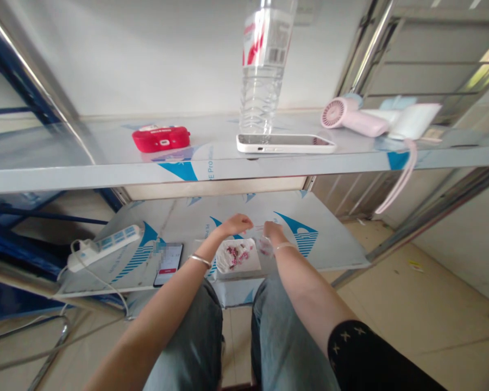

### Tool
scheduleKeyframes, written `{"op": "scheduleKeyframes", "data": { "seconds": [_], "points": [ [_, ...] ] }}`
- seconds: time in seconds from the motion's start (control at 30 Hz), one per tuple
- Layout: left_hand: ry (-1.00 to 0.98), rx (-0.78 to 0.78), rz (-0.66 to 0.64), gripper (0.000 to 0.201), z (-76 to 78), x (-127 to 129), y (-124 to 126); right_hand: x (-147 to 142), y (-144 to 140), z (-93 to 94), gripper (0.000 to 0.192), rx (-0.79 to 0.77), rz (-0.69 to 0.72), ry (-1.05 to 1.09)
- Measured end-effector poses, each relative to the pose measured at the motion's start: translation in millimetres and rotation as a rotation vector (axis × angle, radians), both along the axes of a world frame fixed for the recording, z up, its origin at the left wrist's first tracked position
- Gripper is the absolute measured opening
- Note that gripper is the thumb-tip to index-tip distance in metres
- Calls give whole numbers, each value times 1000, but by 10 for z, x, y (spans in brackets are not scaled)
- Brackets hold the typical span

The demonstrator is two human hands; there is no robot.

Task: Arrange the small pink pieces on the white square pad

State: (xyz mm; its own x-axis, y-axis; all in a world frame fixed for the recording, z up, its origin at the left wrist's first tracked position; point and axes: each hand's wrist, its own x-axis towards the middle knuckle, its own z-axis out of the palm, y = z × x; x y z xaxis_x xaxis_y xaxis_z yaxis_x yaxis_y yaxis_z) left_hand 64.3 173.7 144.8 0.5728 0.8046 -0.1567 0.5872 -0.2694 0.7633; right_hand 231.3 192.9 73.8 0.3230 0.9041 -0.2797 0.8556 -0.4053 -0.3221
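Note:
My left hand (237, 223) is held above the lower shelf with its fingers pinched together. Close to its right, my right hand (273, 230) is also closed. A faint, thin pinkish line runs between the two hands; whatever the fingertips grip is too small and blurred to name. Just below them lies a white sheet or shallow tray (252, 266) bearing small pink and dark red beads (239, 255). Beside it, under my right hand, is a small clear thing (264, 245) with pinkish bits, partly covered by the wrist.
On the lower shelf (179, 217), a phone (168, 265) and a white power strip (106, 247) with cable lie left. The upper shelf carries a red case (162, 139), a water bottle (263, 76), a white-edged phone (285, 144) and a pink handheld fan (354, 117) with hanging strap.

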Motion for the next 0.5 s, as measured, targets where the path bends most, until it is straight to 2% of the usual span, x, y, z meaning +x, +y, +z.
{"op": "scheduleKeyframes", "data": {
  "seconds": [0.07, 0.13, 0.3, 0.4, 0.5],
  "points": [
    [60, 134, 147, 19, -130, -8, 87, 27, 26, 25, 22, -60, -20, -45],
    [114, 200, 228, 19, -237, -31, 153, 37, 41, 61, 29, -81, -31, -77],
    [117, 179, 310, 22, -443, -82, 306, -80, 83, 170, 26, 22, -1, -69],
    [45, 150, 345, 22, -525, -90, 376, -217, 135, 175, 12, 65, 33, 63],
    [-19, 94, 392, 21, -575, -106, 419, -366, 204, 119, 20, 59, 119, 240]
  ]
}}
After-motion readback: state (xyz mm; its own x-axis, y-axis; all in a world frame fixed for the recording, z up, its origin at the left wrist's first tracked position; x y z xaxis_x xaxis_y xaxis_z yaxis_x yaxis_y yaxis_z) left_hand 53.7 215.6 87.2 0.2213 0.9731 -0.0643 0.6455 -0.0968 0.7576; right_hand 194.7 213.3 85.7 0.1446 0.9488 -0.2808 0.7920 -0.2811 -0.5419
